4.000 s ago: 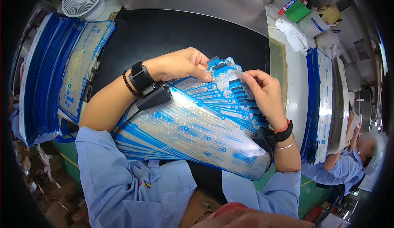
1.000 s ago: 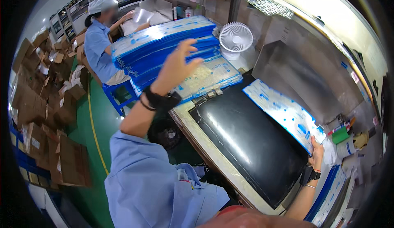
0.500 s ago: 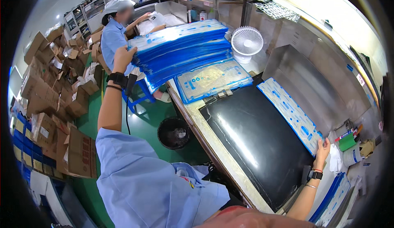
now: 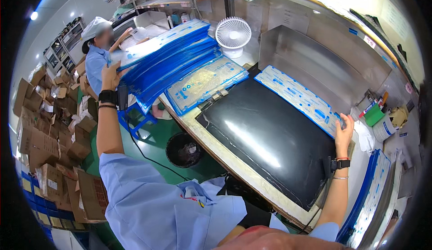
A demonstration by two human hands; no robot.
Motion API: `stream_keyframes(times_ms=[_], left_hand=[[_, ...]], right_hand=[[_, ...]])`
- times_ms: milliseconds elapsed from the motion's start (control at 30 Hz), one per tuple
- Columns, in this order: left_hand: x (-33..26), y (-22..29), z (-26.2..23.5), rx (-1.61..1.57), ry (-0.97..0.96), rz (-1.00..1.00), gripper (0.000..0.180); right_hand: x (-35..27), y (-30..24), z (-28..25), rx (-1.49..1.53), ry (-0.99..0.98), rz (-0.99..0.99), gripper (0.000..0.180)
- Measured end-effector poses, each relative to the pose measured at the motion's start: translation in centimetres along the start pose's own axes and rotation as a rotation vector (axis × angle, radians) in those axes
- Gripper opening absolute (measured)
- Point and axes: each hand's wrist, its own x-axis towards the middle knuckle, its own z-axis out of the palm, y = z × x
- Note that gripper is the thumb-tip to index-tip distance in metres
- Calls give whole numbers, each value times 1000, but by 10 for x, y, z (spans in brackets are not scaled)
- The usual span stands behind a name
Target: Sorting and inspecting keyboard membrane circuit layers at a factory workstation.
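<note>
My left hand is closed on the left end of the top sheet of a tall stack of blue-edged panels. That end is lifted, and the layers below fan out. A separate whitish panel with blue patches lies on the black mat, along the foot of a metal guard. At this panel's near right end is my right hand, thumb and fingers apart and curved. The thumb is at the panel's edge; whether it presses there is hard to see. Another clear-faced, blue-edged panel lies beside the stack.
A white fan stands behind the stack, next to the bent metal guard. More blue-edged panels lean at the right. A black bin is on the floor. A co-worker sits at far left, near many cardboard boxes.
The view has turned, so the bench sits further left. My right hand's fingers have loosened and spread at the panel's end. My left hand still holds the stack's lifted end.
</note>
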Motion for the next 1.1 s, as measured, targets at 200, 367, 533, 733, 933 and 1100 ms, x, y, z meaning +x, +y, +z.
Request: stream_keyframes(times_ms=[200,367,533,733,933,1100], left_hand=[[-95,49,73,668,187,928,39],[-187,90,107,674,189,1198,32],[-249,90,127,336,-19,1027,28],[-259,76,178,499,-311,1187,30],[-262,84,238,-781,-1267,38,32],[-214,-82,322,-709,-1634,-718,26]], right_hand=[[-16,-73,-6,134,-175,-88,22],[-41,-151,-11,98,-262,-432,35],[-44,-208,-9,131,-186,-534,84],[-42,-259,-34,249,-12,-563,95],[-10,-260,-48,1337,-434,-47,38],[3,-272,-24,1909,-395,-19,36]])
